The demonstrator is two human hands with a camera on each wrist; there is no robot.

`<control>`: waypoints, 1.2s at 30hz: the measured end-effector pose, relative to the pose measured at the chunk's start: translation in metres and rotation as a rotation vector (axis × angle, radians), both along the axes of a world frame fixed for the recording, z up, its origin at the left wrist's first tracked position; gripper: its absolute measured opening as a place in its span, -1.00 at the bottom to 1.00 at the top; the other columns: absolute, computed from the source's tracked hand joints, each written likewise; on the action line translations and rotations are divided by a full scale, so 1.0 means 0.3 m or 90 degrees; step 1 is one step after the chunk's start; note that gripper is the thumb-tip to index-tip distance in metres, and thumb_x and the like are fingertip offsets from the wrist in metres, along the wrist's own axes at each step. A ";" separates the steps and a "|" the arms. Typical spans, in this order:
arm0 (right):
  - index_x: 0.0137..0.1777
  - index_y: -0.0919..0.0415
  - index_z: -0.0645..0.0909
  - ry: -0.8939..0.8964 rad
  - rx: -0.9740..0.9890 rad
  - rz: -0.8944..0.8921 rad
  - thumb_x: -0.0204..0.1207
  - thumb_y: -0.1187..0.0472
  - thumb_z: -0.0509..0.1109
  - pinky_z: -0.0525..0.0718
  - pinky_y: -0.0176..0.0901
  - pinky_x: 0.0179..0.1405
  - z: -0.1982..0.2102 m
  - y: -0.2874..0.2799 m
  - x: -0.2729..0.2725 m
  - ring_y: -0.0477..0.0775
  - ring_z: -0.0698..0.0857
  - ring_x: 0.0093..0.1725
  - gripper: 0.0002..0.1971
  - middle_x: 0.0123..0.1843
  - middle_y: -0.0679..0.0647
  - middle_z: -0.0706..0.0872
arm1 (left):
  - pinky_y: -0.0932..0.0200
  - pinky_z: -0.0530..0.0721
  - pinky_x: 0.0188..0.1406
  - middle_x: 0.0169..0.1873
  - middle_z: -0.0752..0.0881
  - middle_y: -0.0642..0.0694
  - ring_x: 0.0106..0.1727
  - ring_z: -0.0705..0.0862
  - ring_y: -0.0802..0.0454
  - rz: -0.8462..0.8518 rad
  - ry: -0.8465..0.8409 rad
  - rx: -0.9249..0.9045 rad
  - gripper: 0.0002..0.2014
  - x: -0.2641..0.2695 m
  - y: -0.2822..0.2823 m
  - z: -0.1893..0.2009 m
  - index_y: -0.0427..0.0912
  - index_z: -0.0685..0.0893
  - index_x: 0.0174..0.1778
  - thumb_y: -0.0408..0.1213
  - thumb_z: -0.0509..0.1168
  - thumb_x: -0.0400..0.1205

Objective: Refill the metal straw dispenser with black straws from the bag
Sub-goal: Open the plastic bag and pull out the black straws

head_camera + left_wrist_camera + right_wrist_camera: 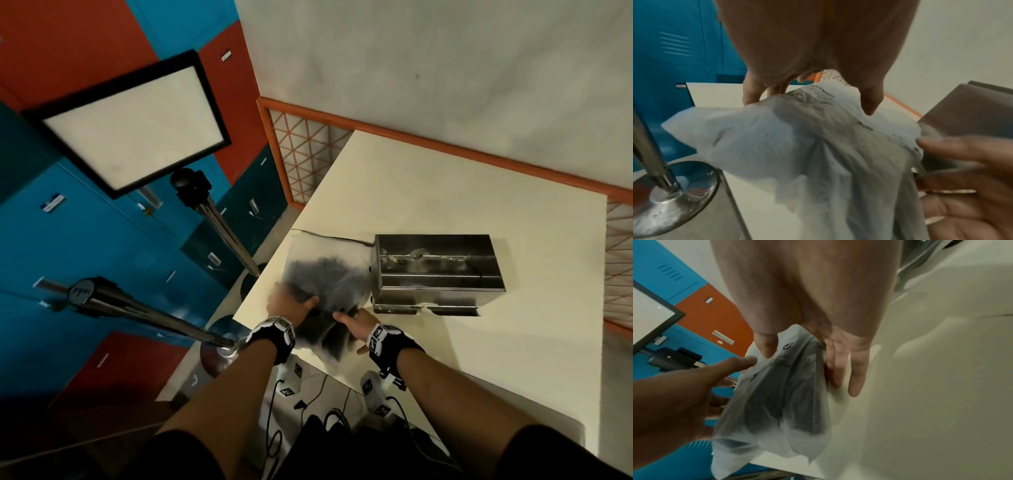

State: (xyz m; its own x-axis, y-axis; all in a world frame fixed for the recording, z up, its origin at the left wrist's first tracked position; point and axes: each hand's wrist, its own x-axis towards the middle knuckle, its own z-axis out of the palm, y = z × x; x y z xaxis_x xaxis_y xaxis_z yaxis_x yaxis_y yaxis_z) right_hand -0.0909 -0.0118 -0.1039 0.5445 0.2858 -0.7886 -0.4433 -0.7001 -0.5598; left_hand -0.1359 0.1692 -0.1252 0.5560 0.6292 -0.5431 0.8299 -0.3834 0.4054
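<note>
Black straws (322, 274) (in milky bag (329, 250)); silver dispenser (435, 270); cream table (445, 192).

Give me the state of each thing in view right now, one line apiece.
Bag: on the table, holding dark straws, gripped by both hands.
Dispenser: lid open; contents unclear.
Left hand: grips the bag.
Right hand: pinches the bag.
Table: bears bag and dispenser.

The head view looks steeply down from above at the cream-white counter (445, 192). Each wrist view looks along its hand from very close. All three share the translucent plastic bag of black straws (322, 274) (818, 154) (781, 402).
</note>
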 end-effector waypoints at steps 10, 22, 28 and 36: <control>0.35 0.05 0.57 -0.023 0.118 -0.006 0.45 -0.17 0.51 0.59 0.04 0.28 -0.009 0.046 0.018 0.10 0.65 0.24 -0.46 0.20 -0.05 0.70 | 0.00 0.60 0.13 0.35 0.63 -0.26 0.32 0.67 -0.33 0.014 -0.060 -0.129 -0.15 -0.089 -0.059 0.041 -0.24 0.30 0.50 0.23 0.50 0.51; 0.27 0.02 0.53 -0.138 0.292 -0.006 -0.01 0.07 0.81 0.66 -0.07 0.23 0.102 0.026 0.039 -0.01 0.72 0.21 -0.19 0.13 -0.05 0.78 | -0.08 0.74 0.27 0.14 0.83 -0.14 0.15 0.80 -0.06 0.029 -0.280 -0.304 -0.28 -0.182 -0.106 0.148 -0.11 0.70 0.28 -0.01 0.58 0.16; 0.26 0.07 0.62 -0.136 0.299 0.046 -0.02 -0.05 0.80 0.70 0.00 0.22 0.147 -0.095 0.047 0.02 0.73 0.19 -0.20 0.14 0.01 0.78 | -0.06 0.76 0.24 0.15 0.81 -0.04 0.19 0.77 0.01 -0.070 -0.314 -0.306 -0.21 -0.189 -0.134 0.204 -0.05 0.69 0.28 0.10 0.70 0.13; 0.13 -0.01 0.59 -0.183 0.308 0.040 0.22 0.27 0.74 0.59 -0.62 -0.21 0.176 -0.309 0.024 -0.46 0.66 -0.07 -0.47 -0.01 -0.21 0.73 | -0.03 0.70 0.36 0.26 0.78 -0.02 0.33 0.72 0.00 -0.205 -0.330 -0.347 -0.36 -0.136 -0.235 0.299 0.13 0.68 0.27 0.05 0.67 0.25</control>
State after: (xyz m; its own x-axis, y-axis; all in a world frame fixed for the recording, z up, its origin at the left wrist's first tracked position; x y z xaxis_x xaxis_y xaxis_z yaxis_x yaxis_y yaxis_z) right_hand -0.0838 -0.1045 -0.0511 0.6881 0.6168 -0.3823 -0.1918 -0.3535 -0.9155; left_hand -0.1767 0.0988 -0.0354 0.9292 0.1168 -0.3506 0.3681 -0.2089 0.9060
